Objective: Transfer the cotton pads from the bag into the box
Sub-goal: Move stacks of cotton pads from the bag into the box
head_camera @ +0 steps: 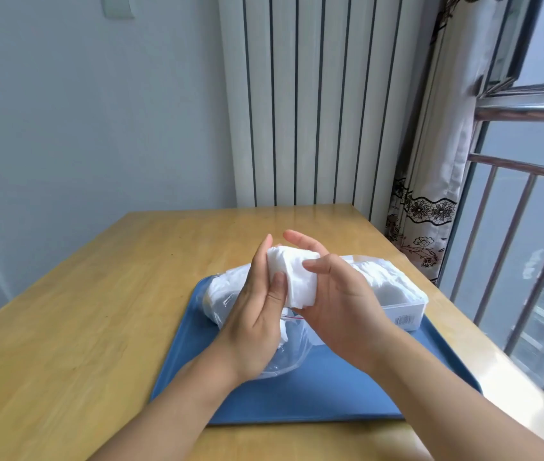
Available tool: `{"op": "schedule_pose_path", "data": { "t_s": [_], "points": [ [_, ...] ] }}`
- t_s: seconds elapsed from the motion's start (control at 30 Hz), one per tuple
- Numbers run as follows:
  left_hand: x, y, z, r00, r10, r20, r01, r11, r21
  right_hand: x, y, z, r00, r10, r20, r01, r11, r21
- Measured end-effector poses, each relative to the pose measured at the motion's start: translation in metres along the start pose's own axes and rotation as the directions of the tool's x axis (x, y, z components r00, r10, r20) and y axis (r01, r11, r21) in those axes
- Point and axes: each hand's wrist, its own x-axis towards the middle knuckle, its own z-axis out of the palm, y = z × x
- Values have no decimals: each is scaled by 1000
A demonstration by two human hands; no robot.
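Note:
A thick stack of white cotton pads (298,277) is held above the tray between both hands. My left hand (257,314) grips its left side, thumb on the near face and fingers behind. My right hand (337,304) holds the right side, thumb on top and fingers curled round the back. Under the hands lies a clear zip bag (227,294) with more white pads inside, its mouth toward me. The clear plastic box (407,311) stands to the right on the tray, holding white pads.
Bag and box sit on a blue tray (313,390) on a wooden table (81,311). A white radiator stands behind the table. A curtain and a barred window run along the right side.

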Motion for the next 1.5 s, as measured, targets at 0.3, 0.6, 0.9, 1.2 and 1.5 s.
{"op": "schedule_pose_path", "data": {
  "t_s": [0.3, 0.6, 0.9, 1.2, 1.5],
  "points": [
    [0, 9, 0, 988, 72, -140, -82, 994, -74, -5, 2, 3, 985, -115, -125, 68, 940, -333],
    [2, 9, -4, 994, -101, -37, 89, 966, -244, -3, 8, 5, 992, -112, -62, 80, 922, -378],
    [12, 7, -10, 957, -151, -248, -11, 835, -550, -6, 2, 0, 745, -665, -48, 330, 431, -840],
    [8, 12, -10, 988, -139, -74, 62, 777, -627, -5, -3, 3, 874, -425, -236, 133, 676, -725],
    [8, 12, -8, 997, -71, -32, 39, 813, -582, -9, -6, 6, 868, -333, -368, 79, 824, -561]
  ]
}}
